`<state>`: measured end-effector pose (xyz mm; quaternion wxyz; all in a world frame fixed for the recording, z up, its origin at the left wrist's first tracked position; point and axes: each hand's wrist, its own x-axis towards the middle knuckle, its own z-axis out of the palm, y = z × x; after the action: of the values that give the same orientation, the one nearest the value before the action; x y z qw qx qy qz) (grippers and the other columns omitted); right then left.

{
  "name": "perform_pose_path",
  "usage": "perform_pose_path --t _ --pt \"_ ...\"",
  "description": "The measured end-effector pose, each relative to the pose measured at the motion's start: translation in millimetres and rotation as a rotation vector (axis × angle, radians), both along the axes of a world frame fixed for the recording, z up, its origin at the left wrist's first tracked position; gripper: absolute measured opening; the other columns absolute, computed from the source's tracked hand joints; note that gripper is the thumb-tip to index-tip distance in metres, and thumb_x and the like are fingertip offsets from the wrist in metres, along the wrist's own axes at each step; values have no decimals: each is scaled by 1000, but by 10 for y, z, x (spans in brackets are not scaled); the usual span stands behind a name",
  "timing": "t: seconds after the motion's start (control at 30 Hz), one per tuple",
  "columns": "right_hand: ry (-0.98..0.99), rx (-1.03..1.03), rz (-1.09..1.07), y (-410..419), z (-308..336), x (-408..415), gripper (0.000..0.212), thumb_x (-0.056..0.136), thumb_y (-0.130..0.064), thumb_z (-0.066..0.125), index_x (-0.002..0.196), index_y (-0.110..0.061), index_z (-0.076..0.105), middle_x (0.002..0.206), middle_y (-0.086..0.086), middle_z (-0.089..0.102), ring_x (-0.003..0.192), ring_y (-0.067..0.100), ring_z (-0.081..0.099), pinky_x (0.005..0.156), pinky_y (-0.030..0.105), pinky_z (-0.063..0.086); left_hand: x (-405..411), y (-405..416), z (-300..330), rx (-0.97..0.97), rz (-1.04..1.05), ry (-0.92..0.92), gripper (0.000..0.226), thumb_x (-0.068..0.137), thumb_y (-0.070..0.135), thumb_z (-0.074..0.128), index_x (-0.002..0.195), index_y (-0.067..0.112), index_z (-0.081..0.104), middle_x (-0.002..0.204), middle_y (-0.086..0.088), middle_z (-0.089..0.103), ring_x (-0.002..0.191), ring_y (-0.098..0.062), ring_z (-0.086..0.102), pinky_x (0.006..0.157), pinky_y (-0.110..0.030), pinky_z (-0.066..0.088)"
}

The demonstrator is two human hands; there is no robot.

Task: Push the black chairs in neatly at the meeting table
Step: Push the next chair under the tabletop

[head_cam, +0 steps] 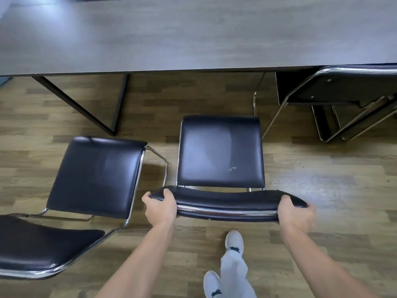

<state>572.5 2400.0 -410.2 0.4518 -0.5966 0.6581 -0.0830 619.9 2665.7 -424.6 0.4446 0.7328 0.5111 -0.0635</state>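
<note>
Black padded backrest [227,201] of the middle chair sits between your two hands, seen from above. Your left hand [160,206] grips its left end, fingers curled over the top edge, thumb on the near side. Your right hand [295,212] grips the right end the same way, fingers wrapped over the corner. A chrome tube runs along the near face of the backrest from one grip to the other.

Beyond your grip: the chair's black seat [221,151], square to you, with a small pale scuff near its rear right. Its front edge stands short of the grey meeting table [193,35]; bare wood-look floor [322,173] shows between seat and table edge.

Left of your left hand: a second black chair [94,177], chrome-framed, turned at an angle, also out from the table. Its frame comes just beside the seat you hold; touching or not, cannot tell. The table's black leg frame [86,104] stands beyond it.

Right of your right hand and further off: a third black chair [348,89], tucked partly under the table edge.

Below your grip: grey trouser leg and two white shoes [234,240] on the floor.
</note>
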Motion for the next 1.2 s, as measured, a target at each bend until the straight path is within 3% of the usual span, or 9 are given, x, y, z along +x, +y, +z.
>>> perform_pose_path --t 0.4,0.8,1.2 --pt "-61 34 -23 -134 3 561 57 87 -23 66 139 -9 46 129 16 60 114 34 59 85 29 39 556 -99 -38 13 4 -28 58 90 35 62 141 17 40 129 -16 59 120 -37 53 102 -42 42" --pt "-9 -17 -23 -207 -60 1058 55 81 -31 66 131 -16 52 120 15 66 113 37 59 96 41 45 1094 -231 8 6 -7 -23 55 93 34 60 141 17 39 125 -17 60 112 -38 57 97 -41 45" --pt "4 -35 -37 -386 -129 1601 54 82 -30 66 133 -18 51 121 15 65 114 39 59 97 41 45 1616 -387 25 22 -8 -43 56 94 33 60 143 15 38 127 -18 59 116 -37 55 95 -38 40"
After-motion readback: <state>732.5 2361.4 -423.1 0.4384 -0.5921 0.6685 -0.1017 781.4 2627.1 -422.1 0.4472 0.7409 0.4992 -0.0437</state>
